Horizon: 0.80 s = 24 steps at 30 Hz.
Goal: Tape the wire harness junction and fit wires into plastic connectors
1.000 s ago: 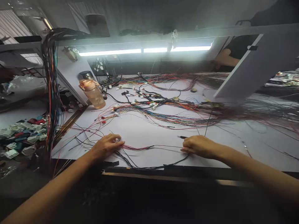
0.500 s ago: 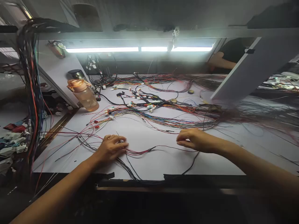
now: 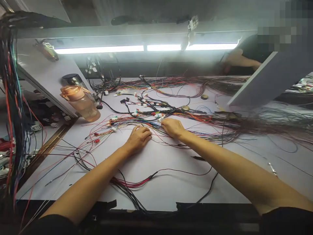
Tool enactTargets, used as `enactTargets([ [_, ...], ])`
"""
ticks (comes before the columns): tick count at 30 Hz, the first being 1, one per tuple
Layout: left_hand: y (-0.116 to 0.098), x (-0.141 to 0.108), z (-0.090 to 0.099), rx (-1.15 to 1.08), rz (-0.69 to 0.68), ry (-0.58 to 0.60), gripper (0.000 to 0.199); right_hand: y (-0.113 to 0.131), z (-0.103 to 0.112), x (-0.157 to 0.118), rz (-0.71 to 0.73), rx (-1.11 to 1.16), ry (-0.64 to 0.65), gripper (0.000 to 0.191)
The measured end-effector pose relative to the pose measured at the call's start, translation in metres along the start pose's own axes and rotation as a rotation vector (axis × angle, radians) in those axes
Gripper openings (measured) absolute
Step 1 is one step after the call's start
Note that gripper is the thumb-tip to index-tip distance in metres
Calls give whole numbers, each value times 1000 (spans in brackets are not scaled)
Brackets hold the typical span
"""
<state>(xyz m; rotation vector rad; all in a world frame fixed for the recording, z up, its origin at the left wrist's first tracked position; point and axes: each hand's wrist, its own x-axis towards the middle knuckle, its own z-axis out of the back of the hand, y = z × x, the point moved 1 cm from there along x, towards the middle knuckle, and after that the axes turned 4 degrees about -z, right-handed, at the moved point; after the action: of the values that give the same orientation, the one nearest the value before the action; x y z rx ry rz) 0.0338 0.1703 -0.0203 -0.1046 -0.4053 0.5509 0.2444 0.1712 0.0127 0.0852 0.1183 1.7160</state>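
My left hand (image 3: 140,138) is at the near edge of a long bundle of coloured wires (image 3: 146,123), its fingers closed together near thin wires; what they hold is too small to make out. Just right of it, my right hand (image 3: 172,128) is closed at the same bundle, beside white connectors (image 3: 160,116), its fingertips' hold hidden. Red wires joined at a dark splice (image 3: 153,175) lie nearer to me, with black cables (image 3: 129,195) beside them.
An orange-lidded bottle (image 3: 84,104) stands at the left, before a dark-lidded one. Thick wires (image 3: 11,107) hang at far left. Under the lamp (image 3: 97,49) more harnesses lie across the white table (image 3: 176,192). Another person's arm (image 3: 242,60) shows behind, at the right.
Both hands have moved forward to the wire bundle and closer together. My left hand has left the red and black wires nearer to me. The view has shifted slightly.
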Motion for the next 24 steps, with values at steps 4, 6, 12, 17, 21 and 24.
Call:
enactTargets([
  [4, 1, -6, 3, -41, -34, -38, 25, -13, 0, 8, -45, 3, -14, 28],
  [6, 5, 2, 1, -39, -1, -86, 26, -12, -1, 8, -22, 7, -38, 25],
  [12, 24, 45, -3, 74, 86, 80, 15, 2, -5, -5, 68, 18, -96, 24],
  [17, 31, 61, 5, 17, 35, 239, 4, 4, -9, -8, 141, 42, -31, 24],
  [21, 29, 69, 15, -56, 32, 272, 8, 4, -6, -4, 188, 77, -18, 23],
  [24, 34, 73, 24, -135, 60, 218, 13, -1, 4, -1, 180, 151, -51, 29],
])
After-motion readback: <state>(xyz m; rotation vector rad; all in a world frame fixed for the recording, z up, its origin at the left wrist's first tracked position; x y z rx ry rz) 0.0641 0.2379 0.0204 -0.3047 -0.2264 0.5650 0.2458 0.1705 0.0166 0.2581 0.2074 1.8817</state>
